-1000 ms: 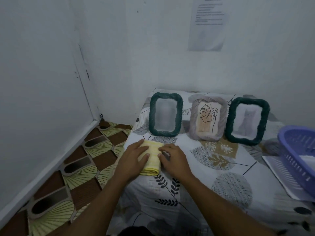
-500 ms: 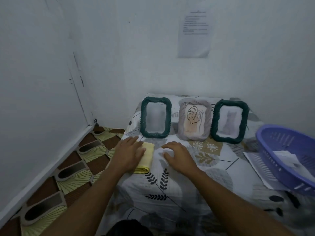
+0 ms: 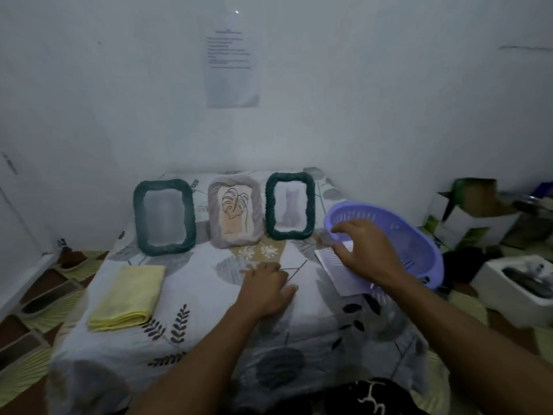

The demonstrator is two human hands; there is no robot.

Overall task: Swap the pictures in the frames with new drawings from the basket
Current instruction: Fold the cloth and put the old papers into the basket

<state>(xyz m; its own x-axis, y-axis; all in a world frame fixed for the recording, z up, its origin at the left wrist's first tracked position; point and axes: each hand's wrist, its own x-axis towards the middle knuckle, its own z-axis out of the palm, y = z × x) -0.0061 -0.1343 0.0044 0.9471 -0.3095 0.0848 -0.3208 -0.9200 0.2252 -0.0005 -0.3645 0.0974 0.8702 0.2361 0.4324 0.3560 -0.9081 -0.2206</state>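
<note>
Three frames stand in a row at the back of the table: a dark green frame on the left, a grey frame with a leaf drawing in the middle, and a second dark green frame with a faint cat picture on the right. A purple basket sits at the right edge, with white paper at and under its near side. My right hand hovers over the basket's near rim, fingers spread, holding nothing. My left hand rests flat on the cloth in the table's middle.
A folded yellow cloth lies at the front left of the patterned table cover. Cardboard boxes and a white box crowd the floor on the right. A printed sheet hangs on the wall. Tiled floor lies to the left.
Both hands have let go of the yellow cloth and moved right; the right hand now reaches over the basket. The view has swung right.
</note>
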